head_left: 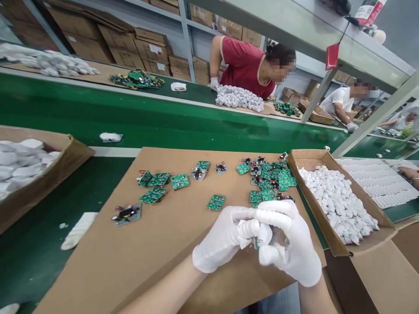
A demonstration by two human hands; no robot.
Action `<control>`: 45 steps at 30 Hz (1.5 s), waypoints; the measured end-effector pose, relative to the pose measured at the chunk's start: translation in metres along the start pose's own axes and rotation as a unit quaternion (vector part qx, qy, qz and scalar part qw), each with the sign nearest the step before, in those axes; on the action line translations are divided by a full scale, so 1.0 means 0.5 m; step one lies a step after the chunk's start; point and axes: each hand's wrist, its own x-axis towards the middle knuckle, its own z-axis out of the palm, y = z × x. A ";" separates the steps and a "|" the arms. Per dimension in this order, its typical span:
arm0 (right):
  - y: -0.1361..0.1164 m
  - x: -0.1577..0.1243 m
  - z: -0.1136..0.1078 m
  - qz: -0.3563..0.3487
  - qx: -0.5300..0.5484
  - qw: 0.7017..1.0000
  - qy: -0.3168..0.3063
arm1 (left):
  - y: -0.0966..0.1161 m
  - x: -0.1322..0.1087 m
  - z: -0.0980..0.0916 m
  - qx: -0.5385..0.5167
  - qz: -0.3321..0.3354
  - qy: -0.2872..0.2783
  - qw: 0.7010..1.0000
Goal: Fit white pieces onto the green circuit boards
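Board (256, 244), mostly hidden, sits between the two gloved hands, a white piece (266, 234) against it. The left hand (224, 239) pinches it from the left, thumb and fingers drawn together. The right hand (296, 246) curls from the other side, fingers above and thumb just below the white piece; whether it grips too, I cannot tell. Both are above the cardboard (108, 270). Just beyond them lie a single loose board (216, 202) and a pile (271, 174) of others; right of these stands a box (306, 160) of white bundles (337, 203).
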 end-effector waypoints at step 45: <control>-0.024 -0.131 0.039 0.151 -0.166 0.972 -0.075 | 0.018 0.021 -0.179 0.586 -0.102 0.141 0.792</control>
